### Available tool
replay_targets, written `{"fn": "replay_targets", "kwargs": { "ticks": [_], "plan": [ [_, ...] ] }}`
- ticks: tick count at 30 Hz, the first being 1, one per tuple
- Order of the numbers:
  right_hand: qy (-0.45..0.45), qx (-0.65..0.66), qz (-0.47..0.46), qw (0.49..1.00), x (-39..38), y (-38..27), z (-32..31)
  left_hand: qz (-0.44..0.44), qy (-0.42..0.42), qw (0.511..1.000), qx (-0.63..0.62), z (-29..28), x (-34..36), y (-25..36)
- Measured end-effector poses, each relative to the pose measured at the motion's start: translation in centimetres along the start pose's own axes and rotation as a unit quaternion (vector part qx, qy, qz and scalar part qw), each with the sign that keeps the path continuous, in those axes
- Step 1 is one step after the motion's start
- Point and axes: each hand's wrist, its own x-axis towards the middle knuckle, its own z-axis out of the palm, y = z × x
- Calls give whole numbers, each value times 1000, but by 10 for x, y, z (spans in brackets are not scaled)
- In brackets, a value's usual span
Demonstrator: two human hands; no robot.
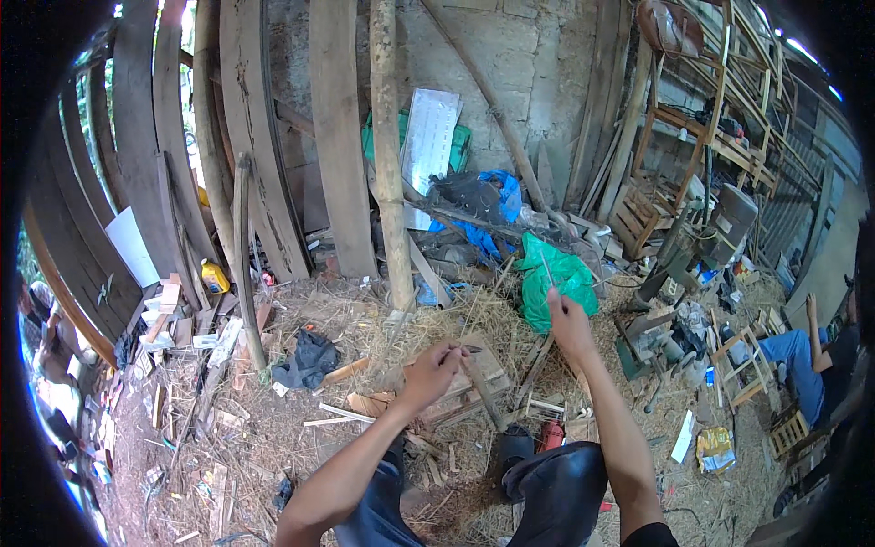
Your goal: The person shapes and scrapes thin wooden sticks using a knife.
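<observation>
My right hand (571, 326) is raised in front of a green plastic bag (540, 310). It is closed around the lower end of a slim, pale, straight tool (546, 263) that points up; its exact kind is hard to make out. Lower and to the left, my left hand (432, 374) is pinched on a small dark pointed piece (471, 349), too small to name. Beneath that piece, a wooden stick (486, 397) slants down toward my feet. A flat wooden block (490, 366) lies on the ground behind it. The two hands are apart.
Straw and wood scraps cover the ground. A black plastic bag (308, 359) lies left, a red can (550, 435) by my foot. A pole (390, 164) stands ahead, with a yellow jug (214, 277) farther left. At right, a person (811, 360) sits near a small wooden frame (740, 366).
</observation>
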Motion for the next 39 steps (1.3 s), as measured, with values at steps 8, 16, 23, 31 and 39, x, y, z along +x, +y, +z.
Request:
{"fn": "replay_targets", "kwargs": {
  "ticks": [8,16,23,31,39],
  "plan": [
    [-104,375,-58,919,-52,-110,0,14,58,996,62,-15,7,-5],
    [-380,418,68,822,-72,-98,24,44,50,994,88,-5,0,13],
    [-426,438,115,783,-64,-103,20,101,64,991,66,3,-7,17],
    [-386,339,92,853,-55,-91,11,-49,-7,993,-111,10,-5,26],
    [-206,443,117,864,-43,-58,-7,-99,-29,989,-106,1,-18,21]
  ]
}}
